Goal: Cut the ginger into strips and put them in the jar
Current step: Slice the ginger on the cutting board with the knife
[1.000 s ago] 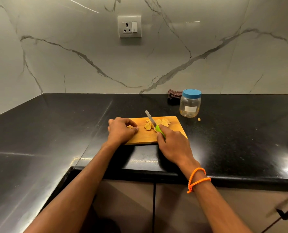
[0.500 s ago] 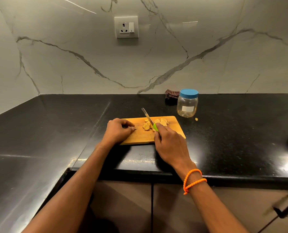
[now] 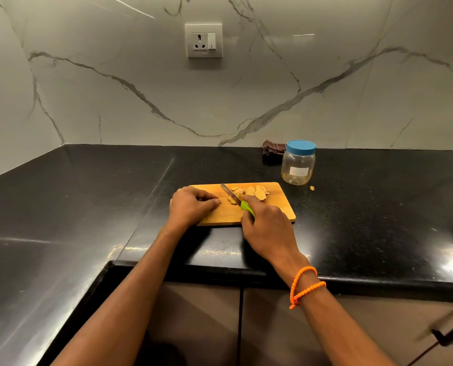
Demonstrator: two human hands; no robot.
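Right hand (image 3: 269, 228) grips knife (image 3: 232, 194); left hand (image 3: 191, 206) curled, maybe pinching ginger (image 3: 249, 192), near board (image 3: 278, 204) left edge.

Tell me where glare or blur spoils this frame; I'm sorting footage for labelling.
Head view: bright glare patches on the black counter at its right edge; the cupboard handle at lower right is smeared; the ginger slices and knife are small but sharp; wide-angle bending bows the counter edges.

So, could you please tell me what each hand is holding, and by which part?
The right hand grips the knife by its green handle. The left hand rests curled on the cutting board; whether it holds anything cannot be told.
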